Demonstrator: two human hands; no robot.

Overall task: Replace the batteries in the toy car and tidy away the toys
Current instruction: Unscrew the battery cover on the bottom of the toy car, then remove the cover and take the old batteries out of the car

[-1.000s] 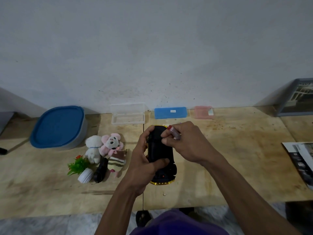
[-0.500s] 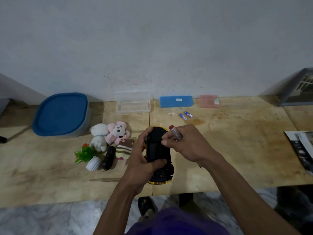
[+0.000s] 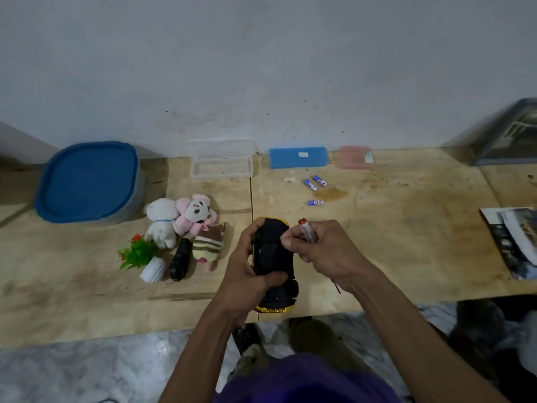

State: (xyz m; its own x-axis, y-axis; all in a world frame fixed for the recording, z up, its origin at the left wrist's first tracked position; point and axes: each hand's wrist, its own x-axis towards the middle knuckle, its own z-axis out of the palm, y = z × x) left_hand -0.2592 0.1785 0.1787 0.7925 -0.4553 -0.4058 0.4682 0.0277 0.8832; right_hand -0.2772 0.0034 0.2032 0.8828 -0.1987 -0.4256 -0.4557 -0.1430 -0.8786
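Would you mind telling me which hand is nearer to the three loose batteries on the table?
Right. The right hand, holding a screwdriver, sits just in front of the batteries. The left hand grips the toy car farther to their left.

The light is dim and flat, with soft shadows behind the blue tub (image 3: 87, 181) against the wall (image 3: 261, 68). Wide-angle bending curves the surface (image 3: 406, 228) edges, and the corners smear into blur.
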